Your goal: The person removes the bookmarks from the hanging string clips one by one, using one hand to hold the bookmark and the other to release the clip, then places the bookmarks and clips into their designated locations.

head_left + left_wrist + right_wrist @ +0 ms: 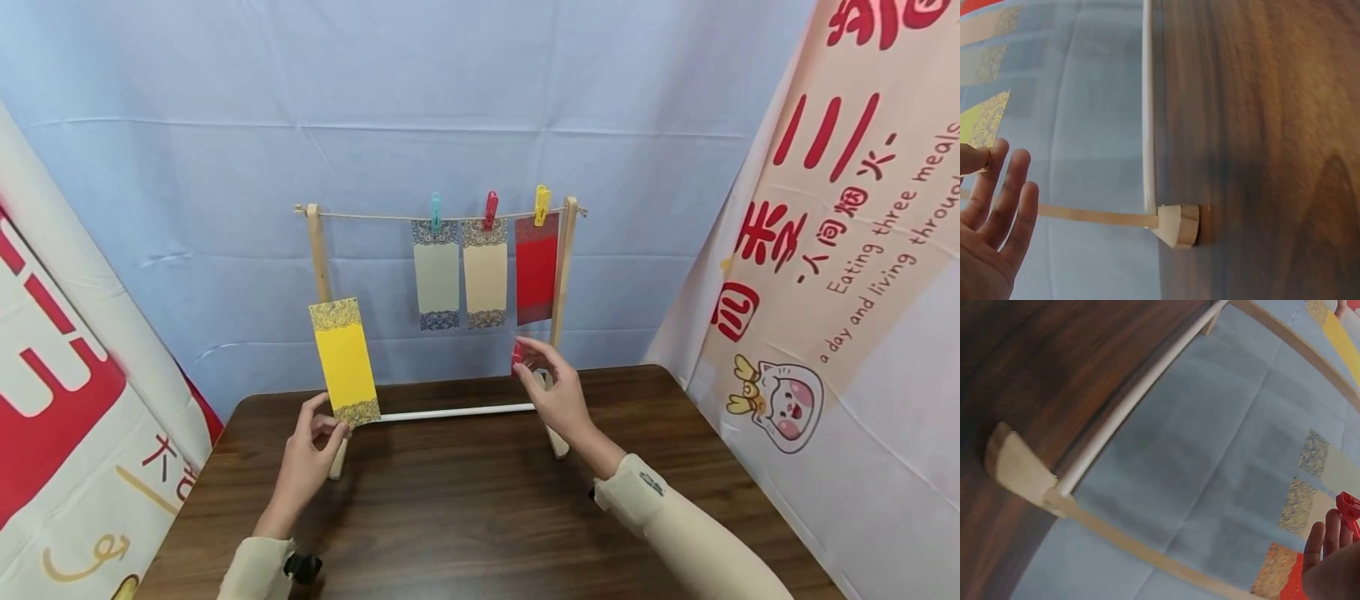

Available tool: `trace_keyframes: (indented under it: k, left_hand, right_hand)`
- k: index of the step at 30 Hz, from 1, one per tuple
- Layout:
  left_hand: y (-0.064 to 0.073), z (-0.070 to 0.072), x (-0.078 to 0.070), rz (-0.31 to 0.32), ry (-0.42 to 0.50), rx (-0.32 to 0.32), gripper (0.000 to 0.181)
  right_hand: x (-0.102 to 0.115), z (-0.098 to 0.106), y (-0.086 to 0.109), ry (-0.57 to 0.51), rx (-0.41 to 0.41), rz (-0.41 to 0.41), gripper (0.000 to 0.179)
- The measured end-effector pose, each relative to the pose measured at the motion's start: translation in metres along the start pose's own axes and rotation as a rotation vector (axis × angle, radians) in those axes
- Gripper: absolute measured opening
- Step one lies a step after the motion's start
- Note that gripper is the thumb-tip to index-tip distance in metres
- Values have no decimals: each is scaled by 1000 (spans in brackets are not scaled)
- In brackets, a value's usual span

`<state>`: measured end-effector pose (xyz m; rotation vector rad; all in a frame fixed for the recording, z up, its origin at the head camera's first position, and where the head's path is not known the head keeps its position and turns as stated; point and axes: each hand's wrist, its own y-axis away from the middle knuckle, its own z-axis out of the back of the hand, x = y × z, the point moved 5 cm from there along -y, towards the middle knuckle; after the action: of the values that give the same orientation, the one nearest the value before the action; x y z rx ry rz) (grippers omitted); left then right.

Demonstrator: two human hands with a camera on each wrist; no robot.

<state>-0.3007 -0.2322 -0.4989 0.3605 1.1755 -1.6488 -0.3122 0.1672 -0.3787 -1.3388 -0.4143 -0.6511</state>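
Note:
My left hand (309,454) pinches the lower edge of a yellow paper card (345,358) with patterned ends, held upright in front of the rack's left post. In the left wrist view, thumb and fingertips meet on the card's patterned end (988,122). My right hand (558,396) holds a red clothespin (517,356) between thumb and fingers, below the hanging red card (537,271). The same red clothespin (1349,509) shows at the right edge of the right wrist view. A grey-green card (437,279) and a beige card (486,277) hang beside the red one.
A wooden rack with a string (367,217) and a white bottom bar (457,412) stands on the brown table (450,508). Teal (436,212), red (491,211) and yellow (542,205) clothespins fix the cards to the string. A blue cloth (420,100) hangs behind.

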Motion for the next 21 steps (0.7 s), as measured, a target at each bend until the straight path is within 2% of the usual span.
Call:
trace_keyframes:
  k: [10, 16, 21]
  left_hand:
    - [16, 11, 9, 28, -18, -19, 59]
    - [25, 18, 19, 57, -40, -33, 58]
    - [31, 29, 23, 59, -67, -33, 58]
  right_hand:
    - [-53, 24, 27, 58, -24, -30, 44]
    - [-68, 37, 40, 111, 15, -79, 42]
    - [-72, 46, 47, 154, 10, -85, 44]
